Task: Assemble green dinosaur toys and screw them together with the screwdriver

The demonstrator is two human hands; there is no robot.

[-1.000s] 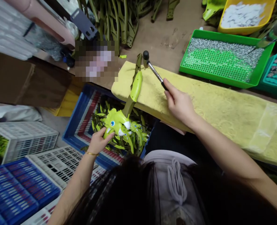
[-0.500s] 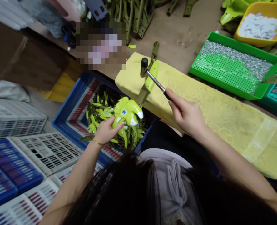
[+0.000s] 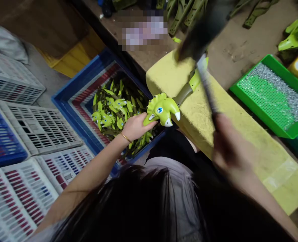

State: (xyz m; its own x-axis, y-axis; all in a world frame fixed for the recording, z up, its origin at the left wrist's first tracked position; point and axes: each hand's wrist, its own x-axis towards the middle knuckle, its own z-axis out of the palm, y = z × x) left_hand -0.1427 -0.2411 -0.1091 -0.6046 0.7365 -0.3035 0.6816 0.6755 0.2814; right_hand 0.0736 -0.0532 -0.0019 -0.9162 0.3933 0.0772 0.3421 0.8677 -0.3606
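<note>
My left hand (image 3: pixel 135 127) grips the head of a lime-green dinosaur toy (image 3: pixel 163 108), whose olive and green handle lies across the left end of a yellow foam pad (image 3: pixel 229 111). My right hand (image 3: pixel 229 148), blurred by motion, is closed round the handle of a small hammer (image 3: pixel 204 70). The hammer's dark head is raised and smeared above the toy's handle, near the pad's far edge.
A blue crate (image 3: pixel 80 87) holding several more green dinosaur toys (image 3: pixel 113 111) sits under my left hand. White and blue slotted crates (image 3: pixel 33 134) lie to the left. A green tray of metal screws (image 3: pixel 269 94) stands at the right on the brown bench (image 3: pixel 242 40).
My left hand has turned and lifted the toy's head rightward toward the pad. The hammer has swung upward and is now blurred. The camera view has shifted left.
</note>
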